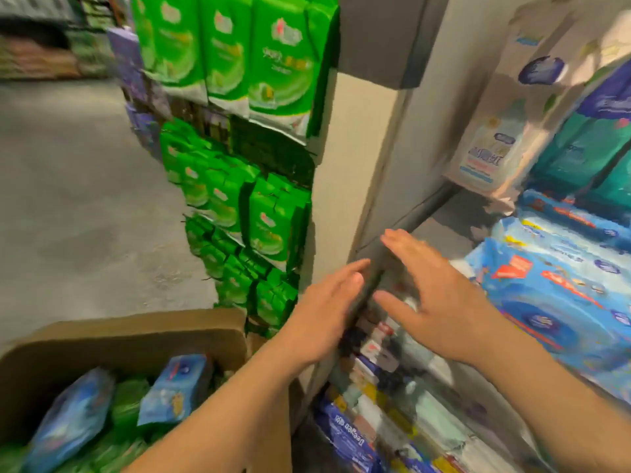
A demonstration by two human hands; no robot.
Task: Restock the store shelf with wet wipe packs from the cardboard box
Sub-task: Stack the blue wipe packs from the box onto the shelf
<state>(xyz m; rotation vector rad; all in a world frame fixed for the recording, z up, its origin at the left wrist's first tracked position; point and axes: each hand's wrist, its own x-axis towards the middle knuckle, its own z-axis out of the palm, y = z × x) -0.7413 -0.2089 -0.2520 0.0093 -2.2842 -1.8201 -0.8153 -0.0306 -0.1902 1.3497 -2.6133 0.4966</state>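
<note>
The cardboard box stands at the lower left, holding blue wet wipe packs and green packs. On the store shelf at the right lie stacked blue wet wipe packs. My left hand is empty, fingers straight, in front of the shelf's upright post. Just right of it, my right hand is also empty with its fingers spread, hovering over the shelf's front edge, left of the blue packs. The picture is blurred by motion.
Green packs hang in rows on the end rack left of the post. A lower shelf below my hands holds mixed packs. Teal and white packs stand at the back right. A grey floor spreads to the left.
</note>
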